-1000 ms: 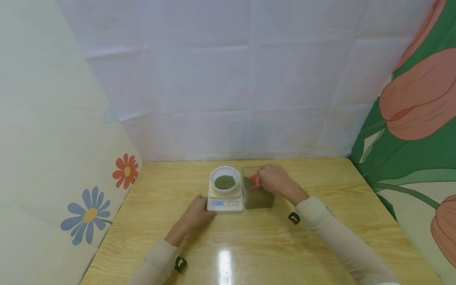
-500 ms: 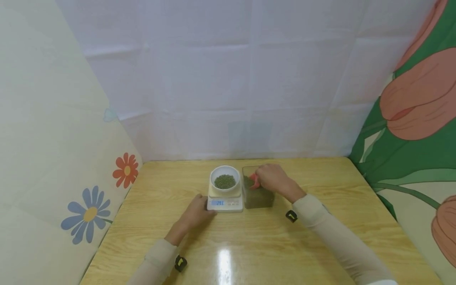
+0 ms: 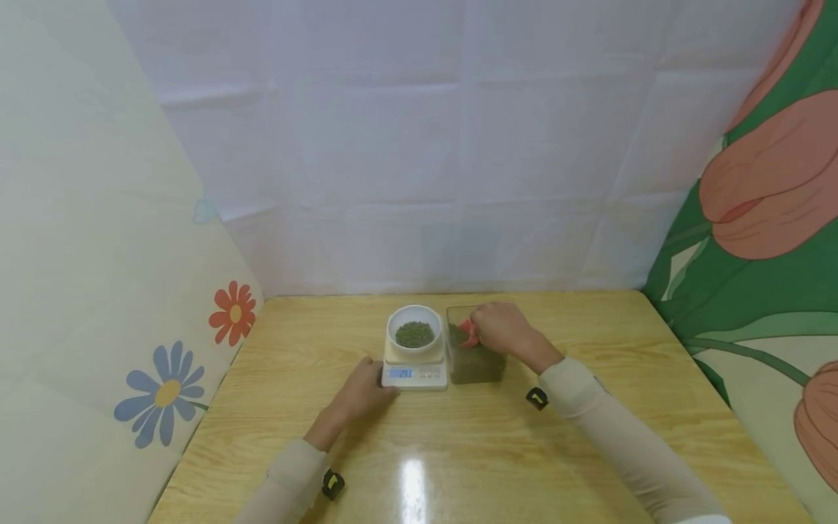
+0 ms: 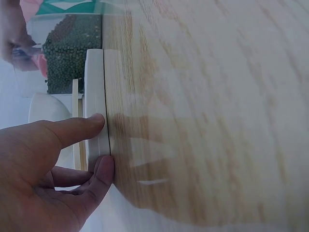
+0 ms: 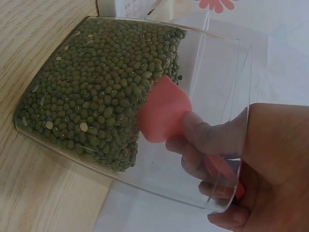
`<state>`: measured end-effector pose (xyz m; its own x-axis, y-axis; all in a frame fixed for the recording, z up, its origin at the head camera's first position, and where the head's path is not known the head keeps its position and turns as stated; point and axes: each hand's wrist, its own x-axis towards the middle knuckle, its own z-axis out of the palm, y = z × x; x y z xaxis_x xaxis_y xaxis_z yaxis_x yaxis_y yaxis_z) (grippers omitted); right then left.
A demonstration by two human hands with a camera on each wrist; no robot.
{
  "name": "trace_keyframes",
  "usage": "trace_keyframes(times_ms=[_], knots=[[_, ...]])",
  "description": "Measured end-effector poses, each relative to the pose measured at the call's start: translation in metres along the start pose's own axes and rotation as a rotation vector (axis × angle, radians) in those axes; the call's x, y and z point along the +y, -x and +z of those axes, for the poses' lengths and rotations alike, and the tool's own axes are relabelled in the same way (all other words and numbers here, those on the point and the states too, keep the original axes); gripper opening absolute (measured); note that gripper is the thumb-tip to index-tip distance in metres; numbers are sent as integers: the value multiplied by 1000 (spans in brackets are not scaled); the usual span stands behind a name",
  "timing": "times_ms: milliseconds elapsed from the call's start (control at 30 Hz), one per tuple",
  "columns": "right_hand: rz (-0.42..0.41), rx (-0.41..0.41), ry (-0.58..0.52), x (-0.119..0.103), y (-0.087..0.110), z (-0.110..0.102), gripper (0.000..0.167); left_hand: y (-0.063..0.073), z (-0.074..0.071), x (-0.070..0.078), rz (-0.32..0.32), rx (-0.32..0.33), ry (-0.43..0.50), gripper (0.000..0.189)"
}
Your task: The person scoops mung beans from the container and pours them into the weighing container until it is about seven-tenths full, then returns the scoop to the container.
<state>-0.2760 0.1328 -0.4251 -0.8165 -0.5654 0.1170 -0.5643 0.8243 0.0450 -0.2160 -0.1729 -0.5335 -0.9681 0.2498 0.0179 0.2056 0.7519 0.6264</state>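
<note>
My left hand [image 3: 362, 389] holds the front left corner of a white kitchen scale [image 3: 432, 378], thumb and curled fingers against its edge. On the scale stands a white bowl [image 3: 393, 320] with mung beans [image 3: 414, 335] in it. The scale's display is lit, its digits too small to read surely. My right hand [image 3: 503, 327] grips the handle of a red scoop [image 5: 164, 111] inside a clear container [image 5: 231, 87] of mung beans [image 5: 91, 92]. The scoop's tip is pushed into the beans. How much the scoop holds is hidden.
The container stands right beside the scale on a wood-grain table [image 3: 458, 451]. A white cloth [image 3: 366, 182] hangs behind the table. Flower-printed panels flank it on the left [image 3: 98, 255] and right [image 3: 733, 306].
My right hand and the scoop have shifted very slightly left within the container over the last second. The left hand, scale and bowl stay in place.
</note>
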Motion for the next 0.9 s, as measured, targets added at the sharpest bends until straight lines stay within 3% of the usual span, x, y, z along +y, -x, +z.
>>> trace_keyframes(times_ms=[400, 900], knots=[[-14, -4, 26, 2, 0, 4, 15, 1, -1, 2, 2, 10, -2, 39], [-17, 12, -85, 7, 4, -1, 16, -1, 1, 0, 6, 9, -15, 38]])
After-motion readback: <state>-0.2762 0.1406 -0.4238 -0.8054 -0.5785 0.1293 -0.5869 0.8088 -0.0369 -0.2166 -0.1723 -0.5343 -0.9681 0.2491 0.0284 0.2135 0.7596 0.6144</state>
